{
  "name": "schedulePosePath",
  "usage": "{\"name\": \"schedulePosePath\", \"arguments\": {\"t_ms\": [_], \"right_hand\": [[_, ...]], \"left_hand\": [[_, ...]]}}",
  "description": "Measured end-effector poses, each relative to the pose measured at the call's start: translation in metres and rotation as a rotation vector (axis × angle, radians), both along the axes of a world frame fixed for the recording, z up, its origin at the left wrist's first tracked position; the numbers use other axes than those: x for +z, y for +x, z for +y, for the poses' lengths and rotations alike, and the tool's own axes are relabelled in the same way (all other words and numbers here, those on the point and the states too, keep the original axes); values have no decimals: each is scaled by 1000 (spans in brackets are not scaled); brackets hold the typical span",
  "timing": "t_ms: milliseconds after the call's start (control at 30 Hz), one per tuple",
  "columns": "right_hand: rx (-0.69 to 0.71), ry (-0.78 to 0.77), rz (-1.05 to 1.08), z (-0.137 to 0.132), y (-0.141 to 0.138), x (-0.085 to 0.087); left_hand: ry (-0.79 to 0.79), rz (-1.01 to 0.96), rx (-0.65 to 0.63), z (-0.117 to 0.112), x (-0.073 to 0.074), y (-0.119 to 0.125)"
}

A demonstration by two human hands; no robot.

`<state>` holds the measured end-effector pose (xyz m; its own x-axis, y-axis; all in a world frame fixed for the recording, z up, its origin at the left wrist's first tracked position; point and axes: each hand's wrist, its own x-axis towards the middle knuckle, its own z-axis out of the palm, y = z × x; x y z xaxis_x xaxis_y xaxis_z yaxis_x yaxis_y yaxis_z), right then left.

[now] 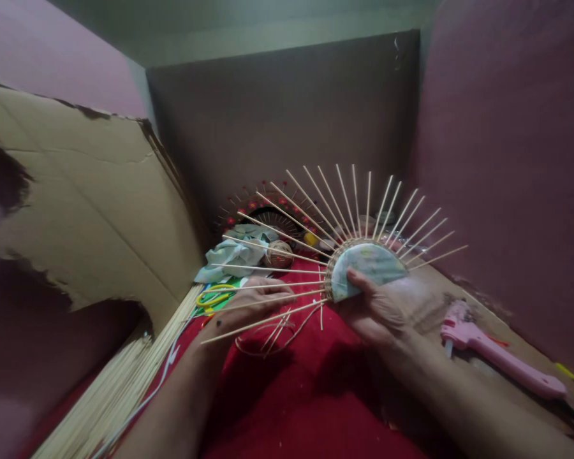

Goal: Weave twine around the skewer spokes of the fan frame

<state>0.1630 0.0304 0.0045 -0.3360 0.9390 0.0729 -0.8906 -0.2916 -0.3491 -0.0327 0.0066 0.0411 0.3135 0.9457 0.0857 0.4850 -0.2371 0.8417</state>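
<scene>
Head view: right hand (382, 306) grips the half-disc (370, 264) at centre; sticks (316, 223) fan from nine to three o'clock. Left hand (249, 306) pinches cane (263, 344) among the nine-o'clock sticks; weaving looks barely begun.

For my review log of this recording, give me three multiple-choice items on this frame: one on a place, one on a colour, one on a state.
1. Where does the glue gun lie?
A. to the right hand's right
B. on the left cardboard
C. in the left hand

2. The scissors' handles are:
A. blue
B. yellow
C. black

3. The right hand:
A. hangs free
B. grips the half-round fan frame
C. holds the glue gun

A: it lies past that wrist.
B: yellow loops show.
B: thumb presses the half disc.
</scene>
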Motion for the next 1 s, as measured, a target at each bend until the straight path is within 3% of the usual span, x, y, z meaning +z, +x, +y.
{"name": "schedulePosePath", "arguments": {"t_ms": [167, 467, 633, 833, 1000], "right_hand": [[-10, -52, 16, 1, 2, 2], [-26, -65, 33, 1, 4, 7], [-22, -84, 53, 1, 4, 7], [-12, -54, 52, 2, 5, 6], [-4, -85, 42, 1, 4, 7]], "left_hand": [[-81, -13, -10, -4, 5, -17], [-148, -396, 77, 3, -3, -59], [-74, -361, 37, -1, -2, -60], [-123, -449, 72, 1, -2, -57], [-87, -326, 80, 0, 0, -59]]}}
